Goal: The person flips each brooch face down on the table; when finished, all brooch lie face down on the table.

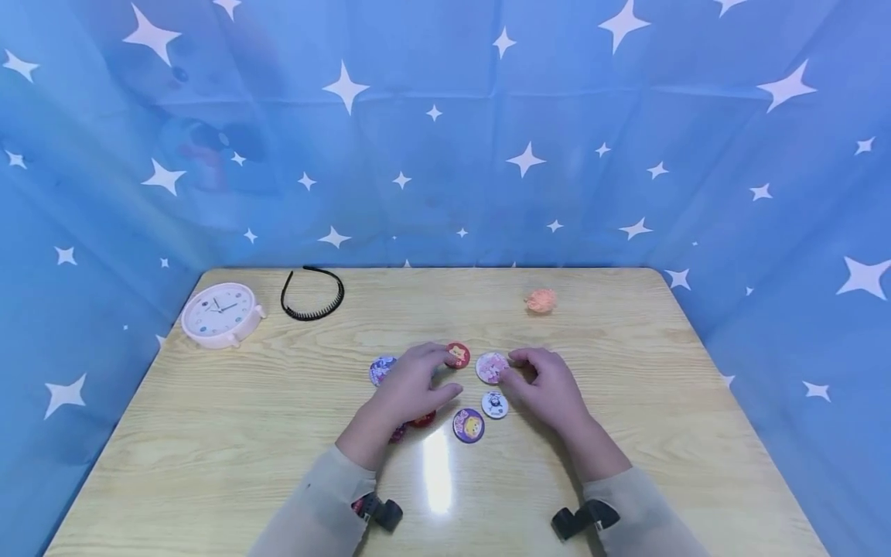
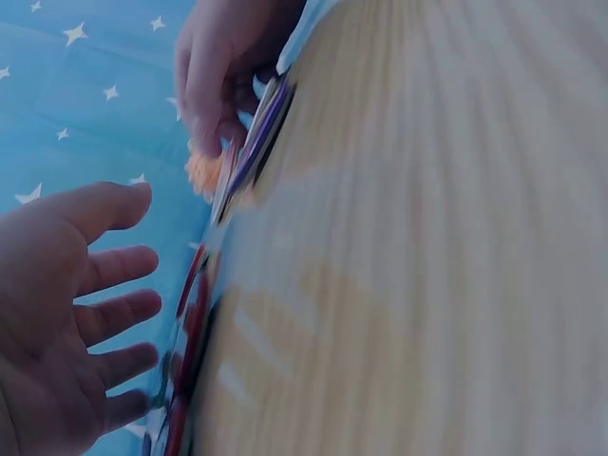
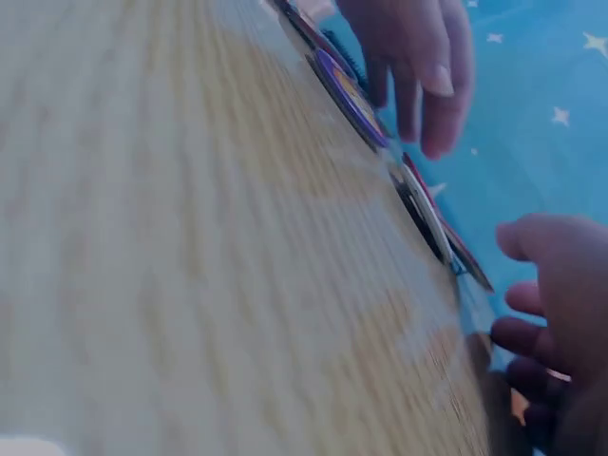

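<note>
Head cam's showing badges lying on the table around a left hand and right hand, left wrist's showing the left loose and empty, right wrist's showing the right likewise, plus pinchable thin rims, probably light, stiff, kinda slick.

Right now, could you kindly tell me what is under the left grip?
Partly covered by the left grip and wrist, a blue badge, two red badges and a pinkish badge show at the edges; anything wholly beneath is hidden.
</note>
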`<state>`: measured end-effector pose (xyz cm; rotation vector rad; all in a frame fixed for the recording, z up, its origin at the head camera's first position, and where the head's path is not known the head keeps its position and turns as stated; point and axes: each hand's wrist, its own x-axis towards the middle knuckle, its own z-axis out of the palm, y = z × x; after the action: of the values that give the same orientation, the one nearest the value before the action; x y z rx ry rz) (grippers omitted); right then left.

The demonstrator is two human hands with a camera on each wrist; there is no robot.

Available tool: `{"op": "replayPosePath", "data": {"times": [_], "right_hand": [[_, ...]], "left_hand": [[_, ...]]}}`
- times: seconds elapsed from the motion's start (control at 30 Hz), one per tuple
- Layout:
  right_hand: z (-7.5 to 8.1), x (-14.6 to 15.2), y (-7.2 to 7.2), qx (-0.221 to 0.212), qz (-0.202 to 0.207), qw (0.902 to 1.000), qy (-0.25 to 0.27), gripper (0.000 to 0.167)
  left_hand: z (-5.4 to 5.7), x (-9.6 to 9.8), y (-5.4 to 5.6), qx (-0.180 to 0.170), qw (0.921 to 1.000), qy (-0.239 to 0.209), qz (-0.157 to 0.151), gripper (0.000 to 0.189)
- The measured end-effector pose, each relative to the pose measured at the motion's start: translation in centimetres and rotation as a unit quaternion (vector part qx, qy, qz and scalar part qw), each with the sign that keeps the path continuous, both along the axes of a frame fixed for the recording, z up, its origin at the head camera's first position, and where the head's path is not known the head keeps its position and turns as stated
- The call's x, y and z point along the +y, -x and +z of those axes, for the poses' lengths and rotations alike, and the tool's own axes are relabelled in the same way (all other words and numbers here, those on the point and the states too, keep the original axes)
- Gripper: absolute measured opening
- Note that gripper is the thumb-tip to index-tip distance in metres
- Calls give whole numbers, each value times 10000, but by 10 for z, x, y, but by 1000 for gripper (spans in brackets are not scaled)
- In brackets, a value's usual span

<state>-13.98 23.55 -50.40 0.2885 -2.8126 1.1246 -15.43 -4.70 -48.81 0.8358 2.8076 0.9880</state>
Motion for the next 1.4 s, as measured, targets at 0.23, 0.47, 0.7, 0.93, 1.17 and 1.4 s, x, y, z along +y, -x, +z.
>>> {"op": "replayPosePath", "data": {"times": [0.23, 0.47, 0.7, 0.93, 1.17, 1.4], "right_hand": [[-4, -9, 3, 39, -191, 9996, -187, 49], [-4, -18, 7, 248, -210, 9989, -333, 50], [-8, -26, 10, 220, -238, 9982, -513, 49], [-7, -22, 6, 258, -397, 9976, -502, 51], [-11, -23, 4, 483, -376, 9972, -433, 39], [-13, -21, 5, 485, -376, 9975, -355, 32]], "left_hand": [[-5, 18, 2, 75, 9994, 320, 82, 52], [-8, 37, 8, 138, 9988, 427, 207, 55], [-9, 43, 11, -50, 9949, 857, 528, 59], [-12, 51, 11, 157, 9936, 981, 542, 55], [-12, 56, 10, 209, 9904, 1044, 879, 50], [-11, 59, 10, 97, 9910, 895, 993, 50]]}}
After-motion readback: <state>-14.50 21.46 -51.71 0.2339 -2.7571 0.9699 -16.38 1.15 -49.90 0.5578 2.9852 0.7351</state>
